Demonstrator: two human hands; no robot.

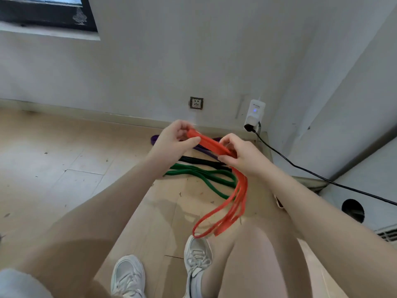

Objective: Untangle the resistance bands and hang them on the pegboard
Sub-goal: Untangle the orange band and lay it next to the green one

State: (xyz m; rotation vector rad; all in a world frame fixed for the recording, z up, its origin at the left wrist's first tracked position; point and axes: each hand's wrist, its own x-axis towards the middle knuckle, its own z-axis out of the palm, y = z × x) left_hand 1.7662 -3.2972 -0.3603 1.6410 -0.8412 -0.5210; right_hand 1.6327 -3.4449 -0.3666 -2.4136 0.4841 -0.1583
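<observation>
An orange resistance band point(231, 203) is stretched between both hands above the floor. My left hand point(175, 138) pinches its upper end, and my right hand point(240, 154) grips the bundle lower down. Several orange loops hang from the right hand toward my shoes. Below the hands, a green band point(202, 175), a black band point(199, 161) and a purple band point(155, 139) lie together on the wooden floor by the wall. No pegboard is in view.
A wall socket point(196, 103) and a white plug-in adapter point(255, 114) sit low on the wall; a black cable point(311, 174) runs from it to the right. A white cabinet point(365, 190) stands at right. My white shoes point(197, 257) are below.
</observation>
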